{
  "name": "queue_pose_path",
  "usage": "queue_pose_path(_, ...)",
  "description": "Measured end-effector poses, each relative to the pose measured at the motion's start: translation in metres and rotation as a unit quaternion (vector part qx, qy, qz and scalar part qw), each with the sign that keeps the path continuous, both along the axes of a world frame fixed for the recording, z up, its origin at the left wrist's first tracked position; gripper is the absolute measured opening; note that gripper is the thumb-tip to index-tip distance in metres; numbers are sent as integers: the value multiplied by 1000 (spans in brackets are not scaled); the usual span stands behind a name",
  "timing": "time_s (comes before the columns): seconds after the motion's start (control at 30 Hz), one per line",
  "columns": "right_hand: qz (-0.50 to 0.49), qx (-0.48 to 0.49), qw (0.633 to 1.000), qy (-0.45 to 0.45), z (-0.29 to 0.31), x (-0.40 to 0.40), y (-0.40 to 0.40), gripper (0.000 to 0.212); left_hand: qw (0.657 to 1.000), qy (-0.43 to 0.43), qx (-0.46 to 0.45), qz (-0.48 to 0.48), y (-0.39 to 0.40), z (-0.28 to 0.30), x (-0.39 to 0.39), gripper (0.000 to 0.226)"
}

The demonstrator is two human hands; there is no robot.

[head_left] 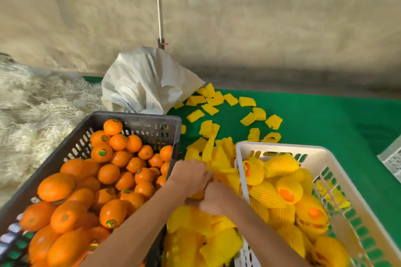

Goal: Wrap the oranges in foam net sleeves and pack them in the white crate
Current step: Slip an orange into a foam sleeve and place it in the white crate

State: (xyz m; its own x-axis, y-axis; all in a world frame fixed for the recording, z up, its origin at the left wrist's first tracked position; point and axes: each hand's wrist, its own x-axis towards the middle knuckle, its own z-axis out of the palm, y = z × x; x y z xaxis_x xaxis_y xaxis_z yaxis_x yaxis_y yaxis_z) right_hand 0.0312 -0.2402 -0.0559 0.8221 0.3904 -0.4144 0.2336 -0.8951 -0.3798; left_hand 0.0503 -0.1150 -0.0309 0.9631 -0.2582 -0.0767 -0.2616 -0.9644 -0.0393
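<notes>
Head view: both hands meet between the two crates, over the near heap of foam net sleeves [191, 221]. The left hand [188, 176] and right hand [213, 198] curl their fingers around an orange [198, 194] half hidden between them, probably sleeving it. Bare oranges fill the dark crate [138, 118] at left; wrapped ones sit in the white crate [282, 147] at right, within easy reach.

Two crates [134, 119] — two hands [188, 176].
</notes>
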Motion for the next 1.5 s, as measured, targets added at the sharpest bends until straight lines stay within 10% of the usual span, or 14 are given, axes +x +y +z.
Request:
queue_pose_path(0.27, -50, 31, 992, -108, -18, -18, -19, 74, 996, -76, 24, -32, 18, -10, -44, 44)
queue_pose_path(0.53, -63, 107, 962, -245, 6, -31, -34, 57, 981, -116, -154, 3, 23, -3, -52, 31)
queue_pose_path(0.83, -179, 389, 849, -308, 26, -27, -42, 54, 961, -128, -246, 7, 27, -3, -56, 27)
queue_pose_path(1.1, -159, 375, 839, -361, -1, -27, -45, 45, 867, -200, -443, 112, 37, 9, -60, 27)
queue_pose_path(1.2, -155, 380, 852, -324, -1, -28, -43, 40, 924, -174, -252, 228, 76, 14, -60, 36)
queue_pose_path(1.3, -171, 437, 851, -238, -1, -30, -42, 35, 945, 49, -43, 319, 121, 18, -68, 47)
queue_pose_path(1.4, -183, 453, 845, -218, -5, -28, -42, 39, 917, 254, 45, 305, 139, 10, -83, 61)
queue_pose_path(1.5, -201, 475, 832, -205, -6, -24, -45, 42, 929, 257, 35, 265, 141, 6, -93, 73)
